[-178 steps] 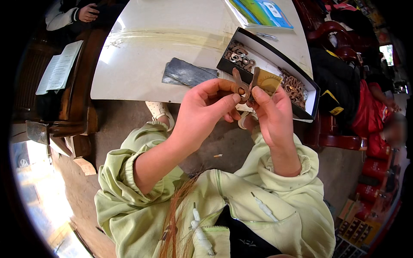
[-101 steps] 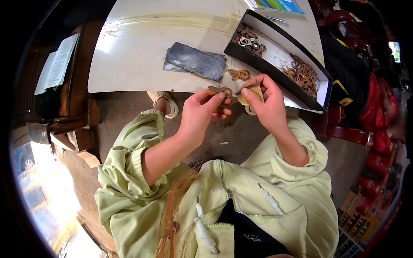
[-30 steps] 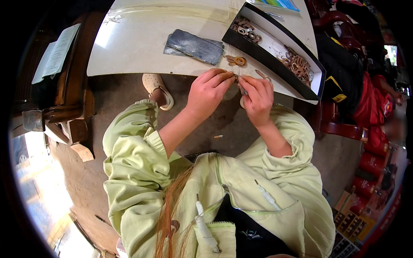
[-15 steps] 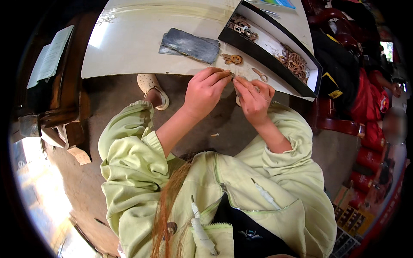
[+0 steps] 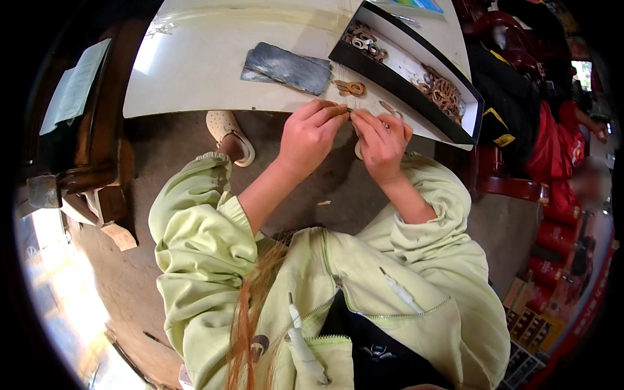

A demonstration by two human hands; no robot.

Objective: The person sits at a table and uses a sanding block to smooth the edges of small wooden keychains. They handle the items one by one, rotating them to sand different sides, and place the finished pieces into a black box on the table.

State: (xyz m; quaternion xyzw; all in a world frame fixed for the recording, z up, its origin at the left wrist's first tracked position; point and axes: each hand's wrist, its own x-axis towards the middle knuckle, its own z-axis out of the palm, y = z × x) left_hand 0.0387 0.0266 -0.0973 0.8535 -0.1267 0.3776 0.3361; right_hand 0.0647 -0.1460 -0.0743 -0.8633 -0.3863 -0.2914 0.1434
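Just past the table's near edge, my left hand (image 5: 310, 133) and my right hand (image 5: 382, 144) meet fingertip to fingertip. Both are pinched closed on a small dark piece (image 5: 350, 110), mostly covered by the fingers. Beyond them on the table lie several brown ring-ended metal pieces (image 5: 355, 89). One more ring-ended piece (image 5: 389, 107) rests behind my right hand, partly hidden by it. To their left are two dark grey flat slabs (image 5: 289, 67), one overlapping the other. A long black box with a white inside (image 5: 416, 77) stands at the right, holding rusty rings and similar brown pieces (image 5: 442, 94).
The white table (image 5: 195, 71) ends just before my hands. At the left stands dark wooden furniture with papers (image 5: 77, 84) on it. Dark red wooden chairs (image 5: 513, 188) and a person in red and black (image 5: 552, 146) are at the right. A blue packet (image 5: 422, 5) lies at the far edge.
My hands stay together on the small piece. The right hand has shifted slightly left and up, covering more of the single ring-ended piece. The view has moved a little.
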